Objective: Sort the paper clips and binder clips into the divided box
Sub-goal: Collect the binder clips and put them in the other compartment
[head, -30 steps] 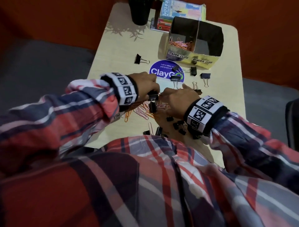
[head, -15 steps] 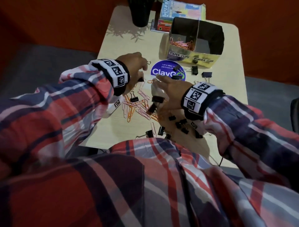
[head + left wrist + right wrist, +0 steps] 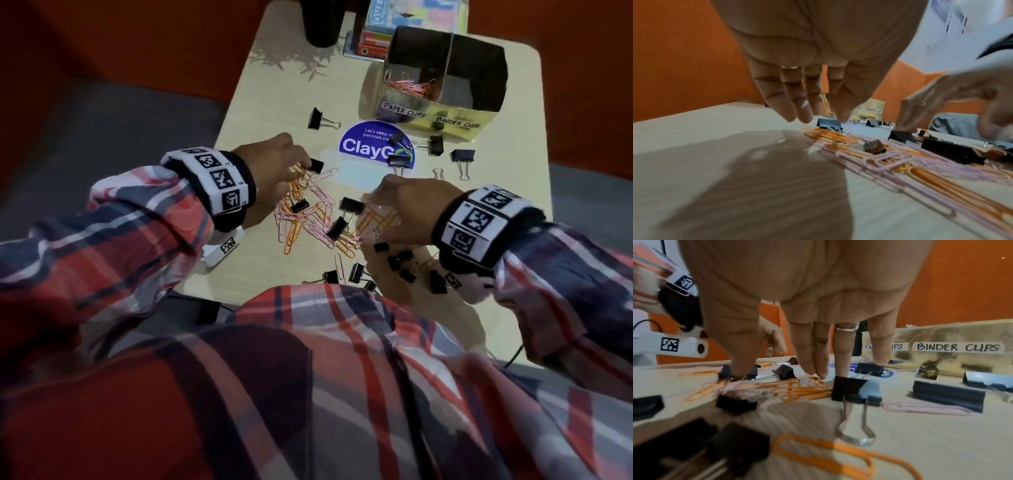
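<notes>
A gold divided box (image 3: 428, 114) stands at the far right, labelled PAPER CLIPS and BINDER CLIPS; pink and orange clips (image 3: 411, 85) lie in its left compartment. A heap of paper clips (image 3: 308, 219) covers the table's middle, with black binder clips (image 3: 351, 205) on and around it. My left hand (image 3: 305, 164) hangs over the heap's far left edge, fingers straight, its thumb tip at a binder clip (image 3: 829, 125). My right hand (image 3: 777, 371) points down at the heap's right side, its fingertips (image 3: 818, 374) on orange paper clips and its thumb on a binder clip (image 3: 725, 372).
More binder clips lie near the box (image 3: 462, 155), at far left (image 3: 315, 118) and by the near edge (image 3: 400, 260). A blue round sticker (image 3: 363, 144) sits before the box. A black cup (image 3: 322, 24) and books (image 3: 411, 17) stand at the back.
A second ago both hands met over one binder clip. They have parted: the left swung out to the left and came back down, and the right lowered its fingers onto the paper clips.
</notes>
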Demonstrator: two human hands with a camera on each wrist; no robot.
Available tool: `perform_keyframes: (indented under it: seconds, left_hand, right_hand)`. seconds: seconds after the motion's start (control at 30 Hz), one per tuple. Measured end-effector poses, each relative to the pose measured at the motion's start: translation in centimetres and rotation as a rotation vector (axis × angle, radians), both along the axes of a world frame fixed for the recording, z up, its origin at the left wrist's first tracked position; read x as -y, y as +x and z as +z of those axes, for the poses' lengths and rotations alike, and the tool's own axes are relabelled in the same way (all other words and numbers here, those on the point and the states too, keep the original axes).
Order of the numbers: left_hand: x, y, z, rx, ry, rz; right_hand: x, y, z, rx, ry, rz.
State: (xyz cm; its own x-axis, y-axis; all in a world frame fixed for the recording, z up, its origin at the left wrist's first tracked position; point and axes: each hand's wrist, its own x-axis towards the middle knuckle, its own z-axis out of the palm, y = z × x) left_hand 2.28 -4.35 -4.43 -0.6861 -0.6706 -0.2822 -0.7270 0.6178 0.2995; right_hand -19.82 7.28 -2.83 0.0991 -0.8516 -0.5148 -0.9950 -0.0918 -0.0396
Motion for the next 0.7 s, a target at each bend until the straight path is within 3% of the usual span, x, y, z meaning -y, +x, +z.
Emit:
perform_keyframes:
  seconds: [0.13,0.27,0.5,0.7]
  left_hand:
    - [-0.9,1.1,1.0,0.130,0.006,-0.015]
    - [-2.8,1.9,0.5,0.282,0.030,-0.045]
    - [-4.7,-0.2,-0.7,0.108,0.008,0.081]
    - [-4.1,-0.2,-0.6,0.125,0.057,0.105]
  right_hand:
    - [-1.1,1.6,0.1,-0.203,0.017,-0.004]
    - [-1.3,4.1,-0.1,-0.226,0.000,-0.035]
    - [0.0,5.1,-0.9,-0.154,-0.137,-0.014]
    - [0.1,4.0,-0.6,-0.156,-0.093,-0.098]
